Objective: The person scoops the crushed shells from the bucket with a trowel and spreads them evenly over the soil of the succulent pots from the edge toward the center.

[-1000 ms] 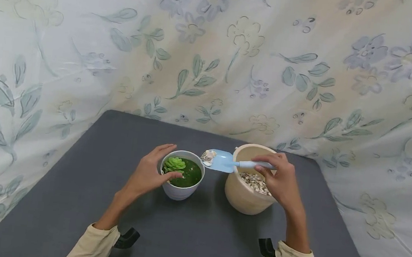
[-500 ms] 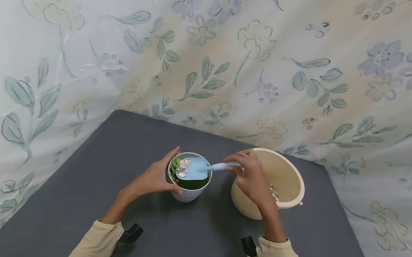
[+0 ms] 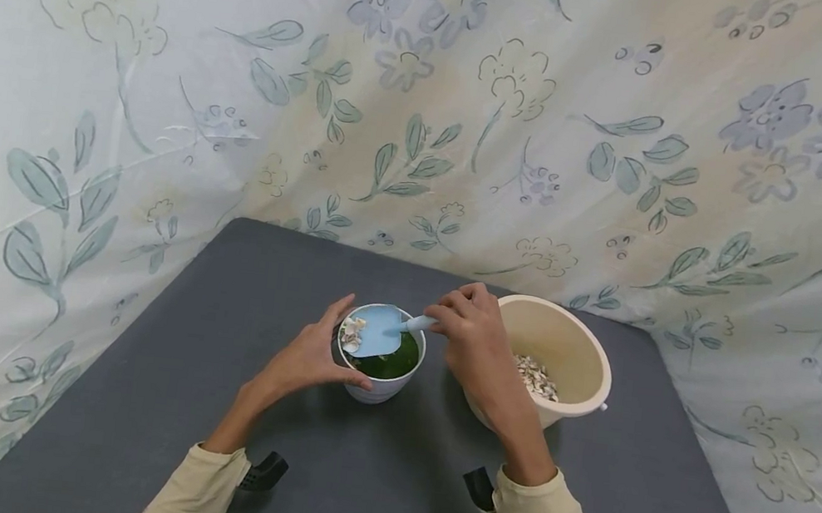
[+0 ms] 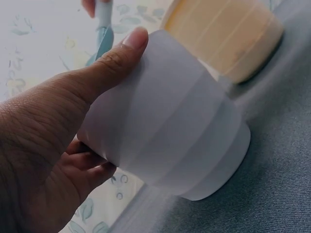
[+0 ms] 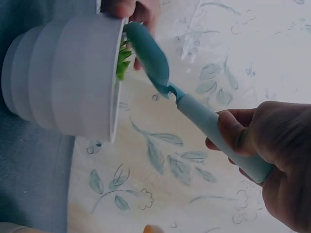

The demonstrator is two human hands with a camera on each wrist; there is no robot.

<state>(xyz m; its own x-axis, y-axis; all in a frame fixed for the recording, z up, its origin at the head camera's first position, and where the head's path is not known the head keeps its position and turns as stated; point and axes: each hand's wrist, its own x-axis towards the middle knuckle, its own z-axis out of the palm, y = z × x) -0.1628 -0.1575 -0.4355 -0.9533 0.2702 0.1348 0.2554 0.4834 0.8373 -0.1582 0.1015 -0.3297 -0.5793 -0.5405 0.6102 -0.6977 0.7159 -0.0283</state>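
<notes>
A white ribbed flower pot (image 3: 376, 392) stands on the dark grey table, with green material inside. My left hand (image 3: 301, 355) grips its left side, thumb near the front rim and fingers behind, as the left wrist view shows. My right hand (image 3: 473, 338) holds a small light blue trowel (image 3: 379, 333) by its handle. The blade is over the pot's mouth, its tip toward the far left rim. Pale shell pieces (image 3: 352, 335) lie at the tip. In the right wrist view, green succulent leaves (image 5: 124, 63) stick out past the rim below the tilted blade; from above, the blade covers them.
A beige bucket (image 3: 583, 367) leans toward the right, just right of the pot, with more shell pieces (image 3: 537, 378) inside. My right forearm passes in front of it. A floral cloth (image 3: 414, 81) hangs behind the table (image 3: 387, 488).
My right hand has carried the trowel left from beside the bucket to over the pot, its tip now farther left. My left hand has closed round the pot. The bucket has tipped rightward.
</notes>
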